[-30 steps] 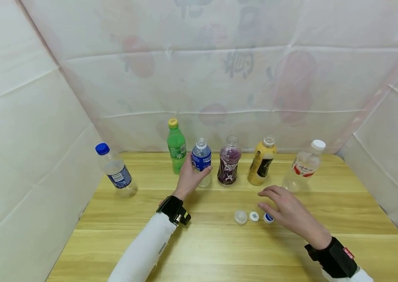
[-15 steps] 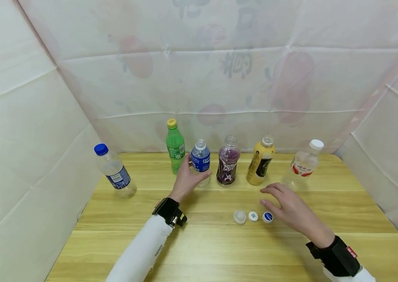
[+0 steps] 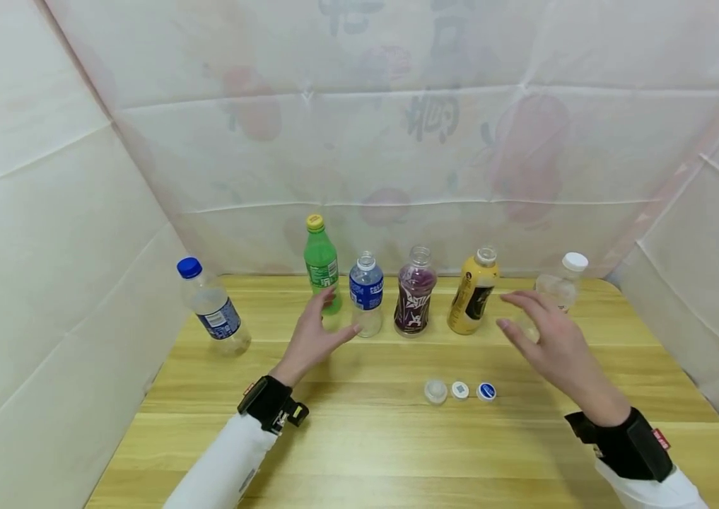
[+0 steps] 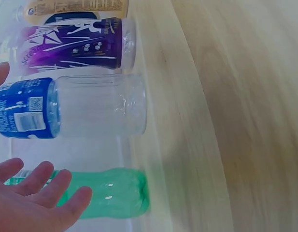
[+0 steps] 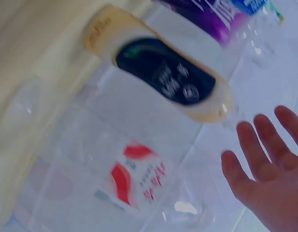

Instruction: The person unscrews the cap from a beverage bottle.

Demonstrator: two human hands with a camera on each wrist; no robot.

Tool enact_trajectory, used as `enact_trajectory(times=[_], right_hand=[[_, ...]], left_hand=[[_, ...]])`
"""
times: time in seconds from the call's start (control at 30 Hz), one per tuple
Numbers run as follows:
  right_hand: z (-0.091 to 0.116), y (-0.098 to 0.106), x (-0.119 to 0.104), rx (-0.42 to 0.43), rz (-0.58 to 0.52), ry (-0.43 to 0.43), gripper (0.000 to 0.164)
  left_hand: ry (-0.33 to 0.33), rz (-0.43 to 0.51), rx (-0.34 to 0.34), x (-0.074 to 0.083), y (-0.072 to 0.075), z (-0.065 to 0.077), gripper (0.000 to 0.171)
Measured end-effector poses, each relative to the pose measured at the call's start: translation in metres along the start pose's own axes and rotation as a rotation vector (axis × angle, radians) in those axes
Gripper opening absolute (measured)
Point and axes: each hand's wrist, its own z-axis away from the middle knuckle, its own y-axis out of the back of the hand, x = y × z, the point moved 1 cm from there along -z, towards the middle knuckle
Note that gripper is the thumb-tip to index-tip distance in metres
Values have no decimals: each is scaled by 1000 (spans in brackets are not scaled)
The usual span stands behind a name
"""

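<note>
My left hand is off the clear bottle with the blue label, its fingers spread just left of that bottle and over the lower part of the green bottle. The blue-label bottle stands upright without a cap. My right hand is raised with loosely bent fingers, holding nothing. It partly hides the clear bottle with a white cap, whose red-and-white label shows in the right wrist view. Close to its fingertips stands the capless yellow bottle.
A purple bottle, also capless, stands between the blue-label and yellow ones. At far left is a clear bottle with a blue cap. Three loose caps lie in a row on the wooden table: clear, white and blue-and-white.
My left hand has let go of the blue-label bottle and drawn back down and left. My right hand has moved from above the caps up and right, towards the white-capped bottle.
</note>
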Motion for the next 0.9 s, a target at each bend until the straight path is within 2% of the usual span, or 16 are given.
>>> enact_trajectory(times=[0.23, 0.37, 0.47, 0.63, 0.8, 0.9], right_hand=[[-13, 24, 15, 195, -27, -111, 40], [-16, 27, 27, 300, -65, -163, 47], [-16, 26, 35, 343, -75, -209, 56], [-13, 24, 45, 317, -82, -314, 74], [-8, 22, 61, 196, -131, -515, 92], [-5, 21, 74, 114, -202, -646, 100]], left_hand=[[-48, -75, -4, -5, 11, 12, 97], [-77, -126, 14, -12, 16, 16, 97], [-92, -151, 20, -15, 19, 20, 98], [-83, -192, 7, -19, 23, 26, 99], [-80, -211, 9, -21, 24, 29, 98], [-73, -203, 9, -21, 24, 31, 97]])
